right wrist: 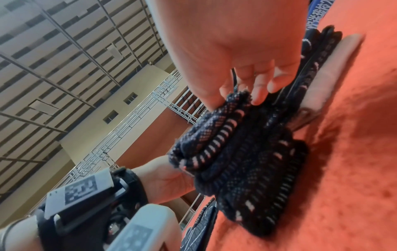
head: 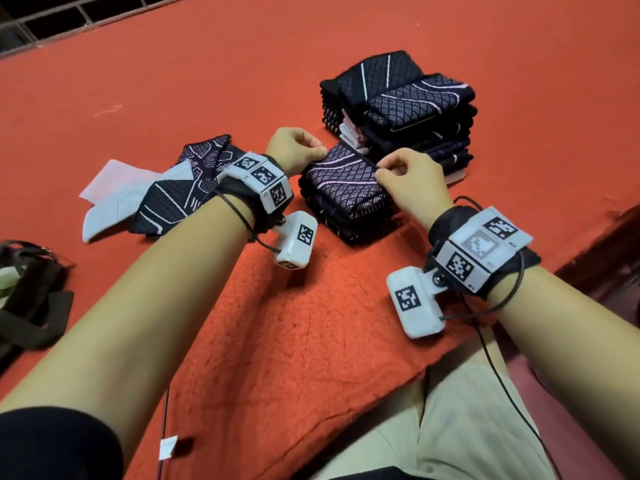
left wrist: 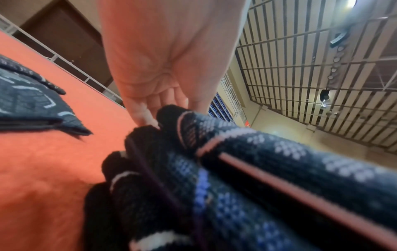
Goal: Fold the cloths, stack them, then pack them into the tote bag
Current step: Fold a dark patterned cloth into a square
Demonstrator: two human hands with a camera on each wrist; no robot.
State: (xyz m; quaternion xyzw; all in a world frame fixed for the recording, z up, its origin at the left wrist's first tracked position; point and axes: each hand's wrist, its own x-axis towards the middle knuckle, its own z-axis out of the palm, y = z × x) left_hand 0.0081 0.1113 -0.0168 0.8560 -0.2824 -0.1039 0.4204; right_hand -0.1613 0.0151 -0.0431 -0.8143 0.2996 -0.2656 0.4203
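Folded cloth [head: 346, 178]: atop the near stack [head: 349, 220], mid-blanket. We pinch its far corners, left hand [head: 294, 155] and right hand [head: 412, 181], fingers curled tight. Step, we judge: stacking. Next: square the edges, let go. Taller stack [head: 401, 112] behind; unfolded cloths [head: 166, 195] left; orange blanket [head: 277, 323].

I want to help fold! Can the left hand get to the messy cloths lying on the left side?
Probably yes. The unfolded cloths lie right beside the left hand on the orange blanket, with nothing between. But its fingers now pinch the top folded cloth, so it must let go first.
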